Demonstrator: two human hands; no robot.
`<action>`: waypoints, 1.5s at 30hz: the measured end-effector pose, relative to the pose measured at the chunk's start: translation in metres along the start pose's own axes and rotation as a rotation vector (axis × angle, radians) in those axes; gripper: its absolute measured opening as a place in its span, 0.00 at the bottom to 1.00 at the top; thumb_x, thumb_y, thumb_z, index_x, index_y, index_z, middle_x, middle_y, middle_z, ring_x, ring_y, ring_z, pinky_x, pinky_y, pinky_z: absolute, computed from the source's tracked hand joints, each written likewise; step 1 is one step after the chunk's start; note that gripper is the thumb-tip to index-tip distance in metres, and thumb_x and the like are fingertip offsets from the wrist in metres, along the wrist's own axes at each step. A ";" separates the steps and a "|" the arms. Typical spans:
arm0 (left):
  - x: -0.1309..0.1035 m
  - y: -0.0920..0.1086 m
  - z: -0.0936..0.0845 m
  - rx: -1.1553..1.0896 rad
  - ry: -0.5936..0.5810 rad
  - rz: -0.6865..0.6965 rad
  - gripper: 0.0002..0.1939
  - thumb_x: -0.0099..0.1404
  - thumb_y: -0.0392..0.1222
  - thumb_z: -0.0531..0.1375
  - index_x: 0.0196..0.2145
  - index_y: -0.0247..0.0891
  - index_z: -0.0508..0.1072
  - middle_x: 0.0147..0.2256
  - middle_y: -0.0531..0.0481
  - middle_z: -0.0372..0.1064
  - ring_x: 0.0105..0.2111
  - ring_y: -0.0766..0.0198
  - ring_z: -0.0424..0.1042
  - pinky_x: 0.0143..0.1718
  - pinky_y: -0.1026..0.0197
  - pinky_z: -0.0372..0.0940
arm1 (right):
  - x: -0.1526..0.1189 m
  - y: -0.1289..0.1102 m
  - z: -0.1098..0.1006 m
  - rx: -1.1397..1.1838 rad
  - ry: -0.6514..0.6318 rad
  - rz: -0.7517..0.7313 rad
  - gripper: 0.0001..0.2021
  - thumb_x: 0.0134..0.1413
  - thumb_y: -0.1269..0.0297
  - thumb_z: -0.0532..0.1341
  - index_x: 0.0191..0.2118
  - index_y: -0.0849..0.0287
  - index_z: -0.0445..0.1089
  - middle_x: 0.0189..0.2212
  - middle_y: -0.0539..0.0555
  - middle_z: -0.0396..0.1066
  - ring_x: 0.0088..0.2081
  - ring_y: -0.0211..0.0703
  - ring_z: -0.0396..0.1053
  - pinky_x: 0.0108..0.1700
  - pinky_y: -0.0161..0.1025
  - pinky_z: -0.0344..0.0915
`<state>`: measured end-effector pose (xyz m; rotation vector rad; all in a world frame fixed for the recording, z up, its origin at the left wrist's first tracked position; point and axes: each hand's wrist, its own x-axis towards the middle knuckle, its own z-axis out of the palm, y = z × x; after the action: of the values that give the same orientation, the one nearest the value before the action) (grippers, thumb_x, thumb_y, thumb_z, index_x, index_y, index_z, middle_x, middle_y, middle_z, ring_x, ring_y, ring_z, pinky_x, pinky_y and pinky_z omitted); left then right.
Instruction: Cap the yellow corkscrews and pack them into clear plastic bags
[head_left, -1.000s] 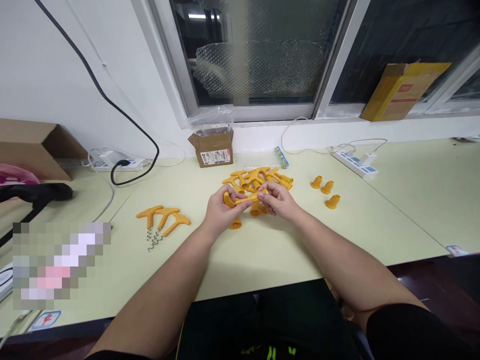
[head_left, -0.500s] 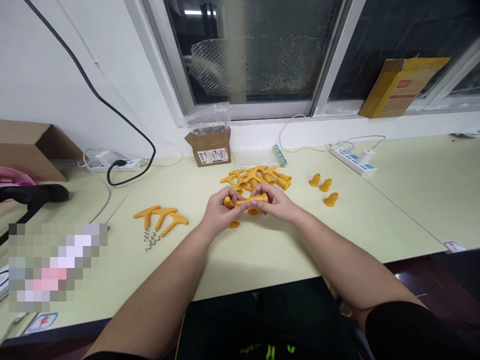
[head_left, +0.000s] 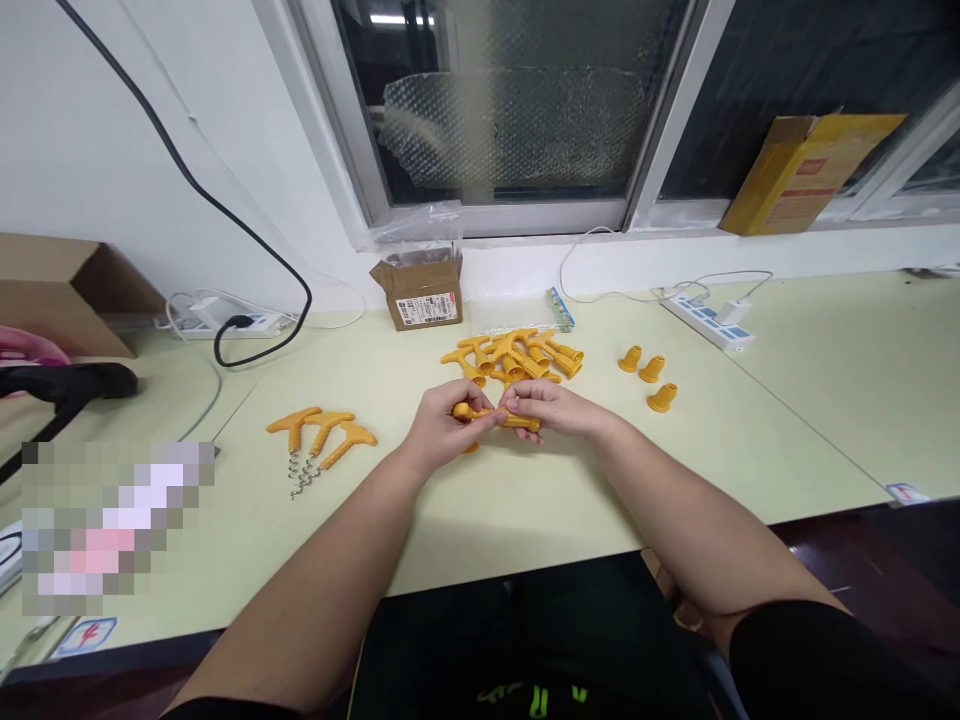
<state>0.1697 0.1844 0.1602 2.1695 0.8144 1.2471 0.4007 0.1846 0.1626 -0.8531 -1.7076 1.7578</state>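
Note:
A yellow T-handled corkscrew (head_left: 520,422) lies sideways between my hands, its flared sleeve end to the right. My left hand (head_left: 441,428) is closed around the handle end. The fingers of my right hand (head_left: 556,408) pinch the sleeve part. Just beyond sits a pile of yellow T-handled pieces with sleeves (head_left: 517,347). Partly covered by my left hand, a yellow flared end (head_left: 471,449) shows on the table. On the left lie three corkscrews (head_left: 328,430) with bare metal spirals. Three loose yellow sleeves (head_left: 652,369) stand to the right.
A small opened cardboard box (head_left: 424,292) stands against the wall behind the pile, beside a clear plastic bag (head_left: 510,316). Power strips (head_left: 706,318) with cables lie along the back. At the far left are a larger carton (head_left: 52,290) and a black object (head_left: 97,383).
My hands have lowered slightly toward me with the corkscrew. The right fingers have shifted their hold on the sleeve, and its flared end now points a little lower.

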 end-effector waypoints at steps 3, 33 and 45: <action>0.000 0.000 -0.002 0.018 -0.007 0.000 0.14 0.66 0.46 0.67 0.28 0.39 0.68 0.23 0.56 0.65 0.21 0.70 0.60 0.24 0.64 0.57 | 0.000 -0.001 0.004 0.054 -0.083 0.005 0.18 0.59 0.49 0.69 0.41 0.59 0.68 0.31 0.51 0.75 0.29 0.38 0.73 0.33 0.36 0.70; 0.009 -0.021 -0.013 0.026 0.277 -0.225 0.12 0.65 0.43 0.64 0.41 0.42 0.65 0.35 0.52 0.67 0.33 0.65 0.68 0.36 0.62 0.66 | -0.029 -0.013 -0.055 -0.388 0.467 -0.060 0.12 0.51 0.56 0.68 0.30 0.57 0.67 0.24 0.44 0.58 0.26 0.35 0.56 0.29 0.36 0.53; 0.009 -0.030 -0.022 0.326 0.127 -0.350 0.05 0.62 0.41 0.61 0.36 0.42 0.69 0.32 0.51 0.70 0.33 0.60 0.69 0.35 0.58 0.65 | -0.029 0.003 -0.079 -0.366 0.511 0.078 0.12 0.47 0.58 0.71 0.36 0.58 0.74 0.28 0.48 0.66 0.31 0.41 0.70 0.36 0.40 0.71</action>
<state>0.1462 0.2148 0.1554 2.0769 1.4673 1.1399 0.4793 0.2147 0.1618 -1.4031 -1.6694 1.1400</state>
